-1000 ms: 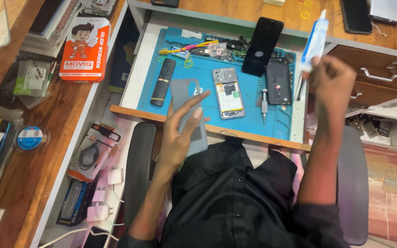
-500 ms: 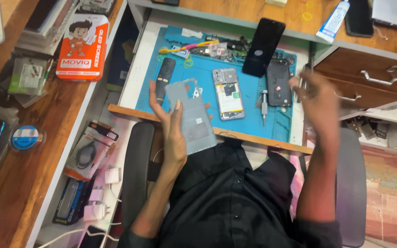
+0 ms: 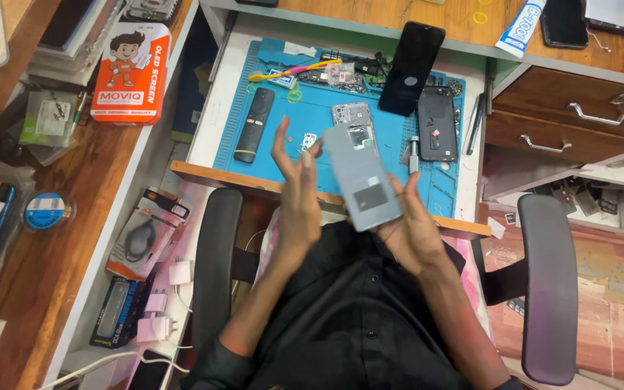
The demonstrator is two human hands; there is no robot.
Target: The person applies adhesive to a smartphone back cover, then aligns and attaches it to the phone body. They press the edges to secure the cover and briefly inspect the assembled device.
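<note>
Though the view is top-down, near means the seated person, far means the desk top.

Right hand [image 3: 413,227]: cupped under the near end of the grey phone back panel [image 3: 361,177], fingers curled narrow around its edge, holding it.
Left hand [image 3: 296,184]: open wide, palm turned toward the panel's left edge, fingertips just beside it; contact cannot be told.
Panel position: tilted in the air over the near edge of the drawer, above the lap, far end over the blue work mat [image 3: 312,115].
Risk, my judgement: one-handed hold on a thin, smooth panel; a slip would drop it into the lap or onto the opened phone frame [image 3: 348,114] lying under its far end.
Risk two: small loose parts on the mat near the left hand could be knocked off by a sweep of the palm.
Mid mat: black remote [image 3: 254,124] left, black phone [image 3: 438,123] right.
Far mat: dark phone [image 3: 412,67] propped against the drawer's far edge.
Far desk: white glue tube [image 3: 521,27].
Left counter: orange box [image 3: 130,72].
</note>
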